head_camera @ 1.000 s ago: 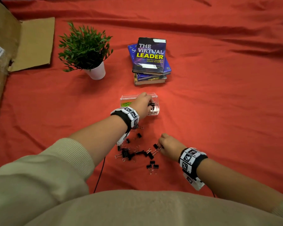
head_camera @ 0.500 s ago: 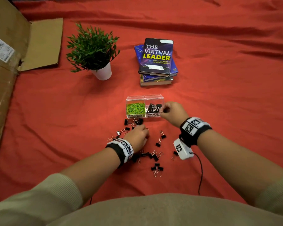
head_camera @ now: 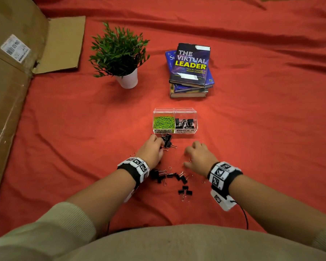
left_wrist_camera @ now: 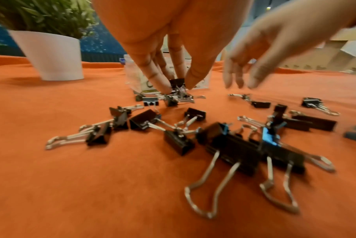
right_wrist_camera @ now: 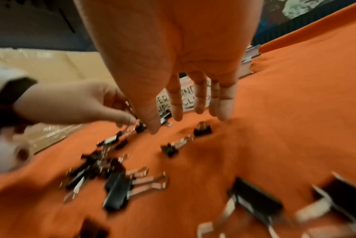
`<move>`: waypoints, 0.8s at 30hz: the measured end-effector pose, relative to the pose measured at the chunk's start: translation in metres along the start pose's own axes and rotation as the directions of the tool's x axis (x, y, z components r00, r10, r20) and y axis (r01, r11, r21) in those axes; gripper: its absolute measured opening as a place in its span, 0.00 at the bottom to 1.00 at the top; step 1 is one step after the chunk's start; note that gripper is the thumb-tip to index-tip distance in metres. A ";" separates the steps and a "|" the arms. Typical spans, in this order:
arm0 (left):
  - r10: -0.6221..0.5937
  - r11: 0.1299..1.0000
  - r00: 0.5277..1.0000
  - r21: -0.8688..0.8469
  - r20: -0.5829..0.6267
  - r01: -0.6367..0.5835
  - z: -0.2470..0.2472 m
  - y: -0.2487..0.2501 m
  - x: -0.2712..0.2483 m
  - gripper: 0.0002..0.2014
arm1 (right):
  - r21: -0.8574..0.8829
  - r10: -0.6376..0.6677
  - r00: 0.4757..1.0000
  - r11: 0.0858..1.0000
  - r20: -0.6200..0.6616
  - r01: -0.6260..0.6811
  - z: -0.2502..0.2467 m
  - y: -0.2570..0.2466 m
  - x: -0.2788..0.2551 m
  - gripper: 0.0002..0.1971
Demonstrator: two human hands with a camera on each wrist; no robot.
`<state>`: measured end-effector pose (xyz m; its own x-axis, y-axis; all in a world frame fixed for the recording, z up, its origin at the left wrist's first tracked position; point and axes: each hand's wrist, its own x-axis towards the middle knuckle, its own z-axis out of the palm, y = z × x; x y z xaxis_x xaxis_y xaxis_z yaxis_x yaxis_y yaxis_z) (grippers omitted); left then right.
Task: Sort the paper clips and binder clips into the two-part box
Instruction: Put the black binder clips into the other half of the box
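The clear two-part box (head_camera: 184,131) stands on the red cloth, with green paper clips (head_camera: 163,122) in its left part and black binder clips (head_camera: 184,123) in its right. Just in front of it, my left hand (head_camera: 161,143) pinches a black binder clip (left_wrist_camera: 177,81) from a small cluster between thumb and fingers. My right hand (head_camera: 188,153) hovers to the right with straight, spread fingers (right_wrist_camera: 195,103) and holds nothing. Two small binder clips (right_wrist_camera: 202,130) lie under it. Several more binder clips (head_camera: 169,175) are scattered between my wrists.
A potted plant (head_camera: 120,57) and a stack of books (head_camera: 191,68) stand beyond the box. A large cardboard box (head_camera: 11,91) lines the left side. A thin cable (head_camera: 245,217) trails from my right wristband.
My right hand has drawn back from the box's binder-clip part to the cloth. My left hand has moved forward from the pile to the clips in front of the box.
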<state>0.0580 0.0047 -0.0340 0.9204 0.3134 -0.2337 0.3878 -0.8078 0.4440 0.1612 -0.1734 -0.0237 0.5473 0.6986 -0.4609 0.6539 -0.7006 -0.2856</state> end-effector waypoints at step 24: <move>-0.054 0.997 0.988 0.066 0.143 0.045 0.005 -0.011 0.009 0.13 | 0.456 0.048 0.990 0.890 -0.132 0.018 -0.031 -0.001 0.021 0.04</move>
<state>0.0617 0.0138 -0.0451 0.8814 0.2822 -0.3789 0.4250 -0.8238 0.3751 0.1884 -0.1537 -0.0069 0.6420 0.6776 -0.3588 0.3535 -0.6769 -0.6457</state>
